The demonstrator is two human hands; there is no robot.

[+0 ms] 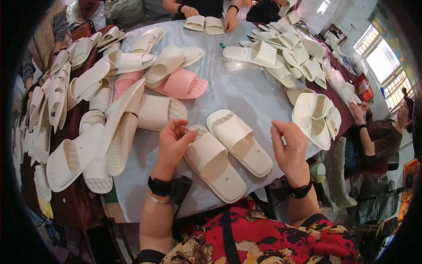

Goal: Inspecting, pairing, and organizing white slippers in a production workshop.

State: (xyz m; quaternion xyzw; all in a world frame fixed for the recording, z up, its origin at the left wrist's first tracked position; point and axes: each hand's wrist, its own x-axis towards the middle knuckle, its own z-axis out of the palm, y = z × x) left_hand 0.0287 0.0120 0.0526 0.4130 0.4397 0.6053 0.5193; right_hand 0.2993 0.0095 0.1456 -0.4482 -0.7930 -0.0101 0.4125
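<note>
Two cream slide slippers lie side by side in front of me, soles down, heels toward me. My left hand (173,141) is at the toe end of the left slipper (214,165), thumb and fingers pinched together beside its edge. Whatever is between them, if anything, is too small to make out. To the right of the other slipper (240,143), my right hand (290,143) is raised with its fingers curled and the thumb close to the index finger. It does not touch the slipper, and I cannot see whether it pinches something.
Cream slippers (72,156) are heaped at left, with a pink slipper (184,83) among them. Another slipper pile (303,57) spreads along the right. A grey-white plastic sheet (211,92) covers the table. Across it, a person's hands (231,20) touch a slipper pair. Another person sits at right.
</note>
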